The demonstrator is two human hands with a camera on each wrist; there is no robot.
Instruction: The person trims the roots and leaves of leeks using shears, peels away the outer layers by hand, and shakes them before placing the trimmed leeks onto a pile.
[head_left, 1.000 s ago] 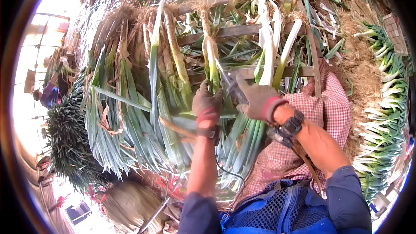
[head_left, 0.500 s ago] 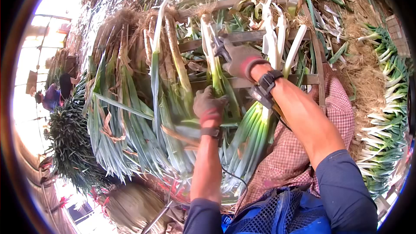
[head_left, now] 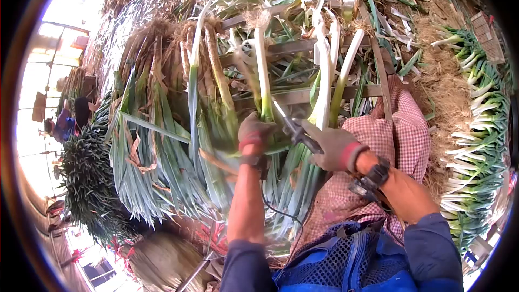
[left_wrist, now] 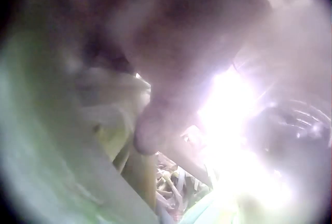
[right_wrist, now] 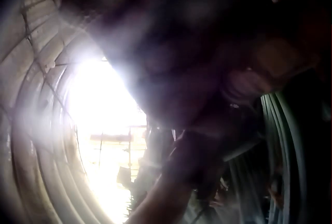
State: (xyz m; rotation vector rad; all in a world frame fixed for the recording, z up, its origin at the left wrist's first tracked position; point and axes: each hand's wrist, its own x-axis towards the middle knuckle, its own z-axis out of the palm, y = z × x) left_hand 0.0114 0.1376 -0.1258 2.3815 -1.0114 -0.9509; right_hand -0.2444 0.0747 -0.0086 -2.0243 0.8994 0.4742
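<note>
Leek (head_left: 262, 70), pale-stalked, lying across the slatted wooden rack (head_left: 294, 48).
Your left hand (head_left: 255, 132) grips its green part at the rack's near side; your right hand (head_left: 336, 148), same side of the rack, grips a dark hand tool (head_left: 297, 133).

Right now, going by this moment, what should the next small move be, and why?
Probably draw the blurred, brownish strip down and away with the left hand. It angles off the leek's white stem like a loose outer layer, and that hand appears to grip just below. The right hand should perhaps hold the dark tool clear, its tip being close by.
</note>
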